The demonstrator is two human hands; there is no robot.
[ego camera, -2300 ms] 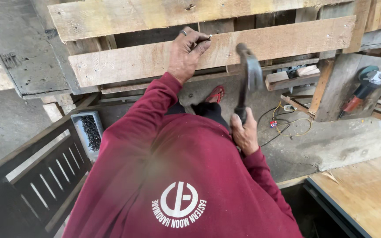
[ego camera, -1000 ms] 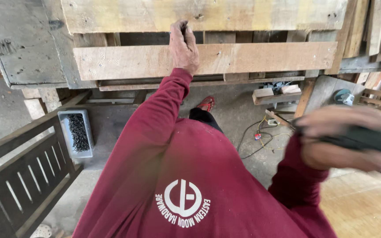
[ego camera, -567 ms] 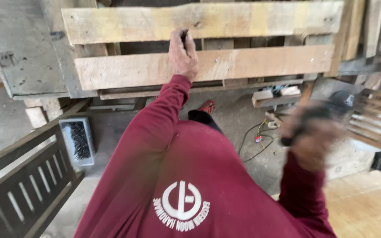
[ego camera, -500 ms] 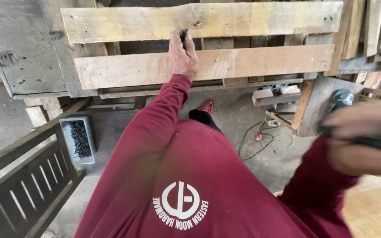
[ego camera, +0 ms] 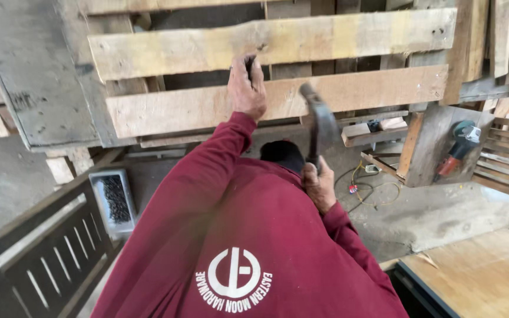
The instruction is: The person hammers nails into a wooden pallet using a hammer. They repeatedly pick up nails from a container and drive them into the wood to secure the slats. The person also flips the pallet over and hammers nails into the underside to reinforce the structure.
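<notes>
Since half a second ago the right hand [ego camera: 319, 187] has swung in from the right edge; it now grips the hammer [ego camera: 320, 121] by its handle, head raised just beside the lower plank [ego camera: 354, 91]; the left hand [ego camera: 247, 88] remains pinched on a small dark object against that plank; a pale tray [ego camera: 112, 200] on the floor holds dark nails.

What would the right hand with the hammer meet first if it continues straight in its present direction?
Probably the lower pallet board: the right hand holds the hammer with its head aimed at that plank, just right of the left hand. Depth is unclear.
</notes>
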